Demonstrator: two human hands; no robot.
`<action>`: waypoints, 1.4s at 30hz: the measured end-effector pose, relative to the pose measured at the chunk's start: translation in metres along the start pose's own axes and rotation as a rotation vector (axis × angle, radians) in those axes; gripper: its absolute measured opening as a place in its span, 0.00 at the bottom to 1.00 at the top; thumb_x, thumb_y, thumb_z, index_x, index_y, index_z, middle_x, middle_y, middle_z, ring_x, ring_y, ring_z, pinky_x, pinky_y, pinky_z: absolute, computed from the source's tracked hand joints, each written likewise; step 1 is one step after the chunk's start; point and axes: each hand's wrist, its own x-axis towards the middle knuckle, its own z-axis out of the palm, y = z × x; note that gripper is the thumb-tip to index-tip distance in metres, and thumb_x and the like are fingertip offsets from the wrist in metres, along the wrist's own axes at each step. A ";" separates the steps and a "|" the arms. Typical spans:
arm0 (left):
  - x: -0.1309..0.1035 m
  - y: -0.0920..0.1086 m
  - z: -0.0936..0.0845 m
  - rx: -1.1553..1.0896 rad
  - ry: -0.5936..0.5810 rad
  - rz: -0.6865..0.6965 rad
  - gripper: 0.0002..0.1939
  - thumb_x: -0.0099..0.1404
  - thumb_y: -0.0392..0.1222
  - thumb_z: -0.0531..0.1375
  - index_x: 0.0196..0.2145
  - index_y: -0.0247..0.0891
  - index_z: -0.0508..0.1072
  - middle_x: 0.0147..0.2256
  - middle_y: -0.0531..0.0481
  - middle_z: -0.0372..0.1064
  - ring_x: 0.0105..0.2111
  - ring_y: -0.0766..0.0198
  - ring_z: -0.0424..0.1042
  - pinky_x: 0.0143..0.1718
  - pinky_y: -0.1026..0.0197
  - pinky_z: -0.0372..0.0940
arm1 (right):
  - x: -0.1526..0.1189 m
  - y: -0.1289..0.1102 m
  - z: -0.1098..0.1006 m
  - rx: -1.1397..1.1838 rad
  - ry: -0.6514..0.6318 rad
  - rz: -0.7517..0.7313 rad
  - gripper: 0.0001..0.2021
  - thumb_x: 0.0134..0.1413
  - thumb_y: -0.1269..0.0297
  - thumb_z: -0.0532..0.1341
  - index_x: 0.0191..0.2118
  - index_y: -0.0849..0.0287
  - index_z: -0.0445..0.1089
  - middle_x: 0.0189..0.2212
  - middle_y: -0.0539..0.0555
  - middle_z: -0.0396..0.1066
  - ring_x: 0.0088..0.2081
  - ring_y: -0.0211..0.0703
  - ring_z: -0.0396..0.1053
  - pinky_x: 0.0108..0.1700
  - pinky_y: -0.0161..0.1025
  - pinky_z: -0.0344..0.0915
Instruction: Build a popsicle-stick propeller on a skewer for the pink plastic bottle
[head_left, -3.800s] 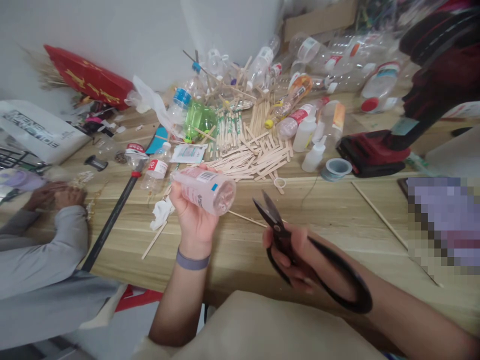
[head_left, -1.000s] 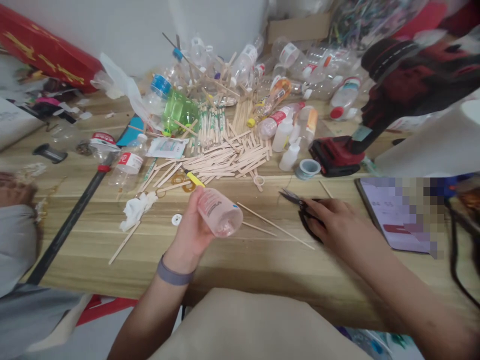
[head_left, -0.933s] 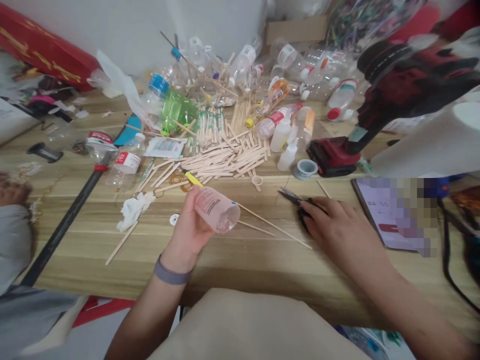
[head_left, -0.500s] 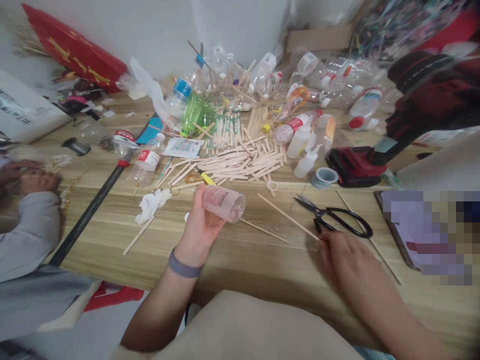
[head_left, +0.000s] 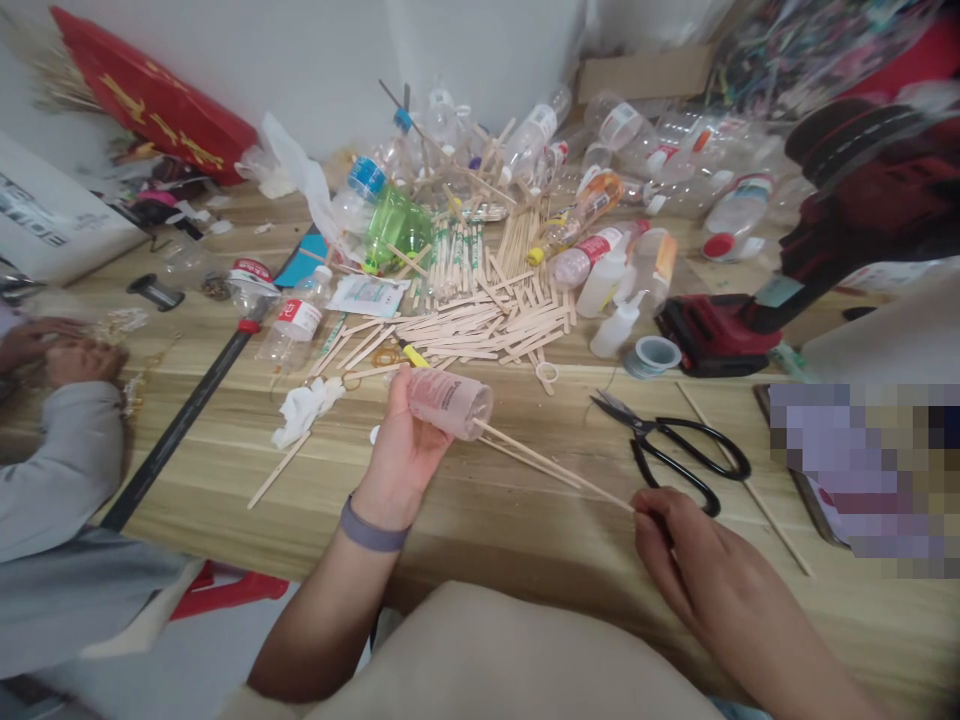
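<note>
My left hand [head_left: 401, 445] is closed around a clear plastic bottle [head_left: 450, 400] with pinkish print, tilted so its base end faces right. Between the fingertips of my right hand [head_left: 690, 550] is the near end of a thin wooden stick [head_left: 592, 488]. The stick's far tip meets the bottle's base end; whether it goes inside, I cannot tell. A second thin stick [head_left: 529, 460] lies on the table just behind the held one. Black-handled scissors [head_left: 660, 430] lie open-bladed beyond my right hand.
Craft sticks [head_left: 480, 325] are heaped mid-table, with plastic bottles [head_left: 397, 220] behind. A red and black power tool [head_left: 720, 330], a tape roll [head_left: 651, 355] and a phone [head_left: 810, 470] are to the right. At left are a black pole [head_left: 187, 420] and another person's hands [head_left: 82, 355].
My right hand has drawn slightly nearer, away from the scissors' handles. The stick it holds has swung down and left, so its tip now meets the bottle. My left hand stays almost still.
</note>
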 end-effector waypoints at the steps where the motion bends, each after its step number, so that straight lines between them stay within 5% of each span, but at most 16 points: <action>1: 0.000 0.000 0.000 0.006 -0.002 0.006 0.16 0.72 0.48 0.50 0.31 0.38 0.69 0.25 0.55 0.70 0.25 0.66 0.71 0.27 0.65 0.66 | 0.000 0.000 -0.001 -0.001 0.004 -0.002 0.07 0.65 0.68 0.47 0.37 0.58 0.60 0.24 0.53 0.71 0.20 0.41 0.71 0.23 0.36 0.66; 10: -0.010 -0.024 -0.004 0.088 -0.097 0.132 0.08 0.63 0.46 0.62 0.35 0.40 0.69 0.29 0.57 0.69 0.29 0.67 0.70 0.33 0.66 0.65 | 0.011 -0.015 -0.002 0.280 -0.057 0.123 0.06 0.63 0.65 0.50 0.37 0.55 0.63 0.26 0.52 0.71 0.26 0.42 0.72 0.27 0.36 0.67; 16: -0.031 -0.047 0.004 0.153 -0.325 0.199 0.15 0.60 0.48 0.65 0.42 0.42 0.68 0.38 0.53 0.70 0.39 0.62 0.70 0.40 0.62 0.65 | 0.030 -0.036 0.026 0.704 -0.103 0.420 0.07 0.62 0.61 0.51 0.37 0.56 0.63 0.21 0.47 0.64 0.21 0.38 0.63 0.22 0.34 0.62; 23: -0.039 -0.050 0.006 0.192 -0.371 0.275 0.20 0.55 0.46 0.69 0.43 0.42 0.67 0.38 0.50 0.70 0.40 0.59 0.69 0.43 0.59 0.64 | 0.030 -0.030 0.044 1.096 -0.175 0.609 0.13 0.57 0.53 0.57 0.39 0.58 0.67 0.22 0.48 0.62 0.22 0.38 0.61 0.24 0.35 0.62; 30: -0.036 -0.049 0.001 0.241 -0.396 0.276 0.21 0.57 0.49 0.67 0.45 0.42 0.67 0.41 0.48 0.70 0.42 0.57 0.70 0.45 0.57 0.64 | 0.019 -0.024 0.041 0.894 -0.271 0.524 0.14 0.61 0.53 0.54 0.32 0.57 0.67 0.21 0.48 0.62 0.23 0.38 0.60 0.24 0.33 0.59; 35: -0.018 -0.014 -0.008 0.196 -0.223 0.557 0.20 0.60 0.53 0.64 0.46 0.43 0.66 0.43 0.49 0.69 0.43 0.60 0.70 0.45 0.57 0.66 | 0.015 -0.004 0.023 0.575 -0.254 0.413 0.15 0.62 0.54 0.51 0.33 0.55 0.69 0.23 0.51 0.70 0.25 0.40 0.67 0.27 0.34 0.63; 38: -0.007 0.005 -0.011 0.193 -0.118 0.757 0.22 0.59 0.49 0.66 0.47 0.44 0.65 0.41 0.53 0.68 0.40 0.65 0.70 0.45 0.61 0.65 | 0.005 0.021 0.011 0.425 -0.155 0.495 0.16 0.59 0.51 0.52 0.31 0.55 0.69 0.24 0.52 0.72 0.25 0.43 0.70 0.27 0.36 0.65; 42: 0.001 0.001 -0.008 0.548 -0.239 0.774 0.27 0.56 0.49 0.68 0.50 0.43 0.64 0.42 0.50 0.70 0.39 0.63 0.71 0.44 0.60 0.65 | -0.003 0.041 0.003 0.300 -0.085 0.649 0.17 0.56 0.48 0.52 0.33 0.55 0.70 0.26 0.54 0.76 0.27 0.46 0.73 0.27 0.38 0.67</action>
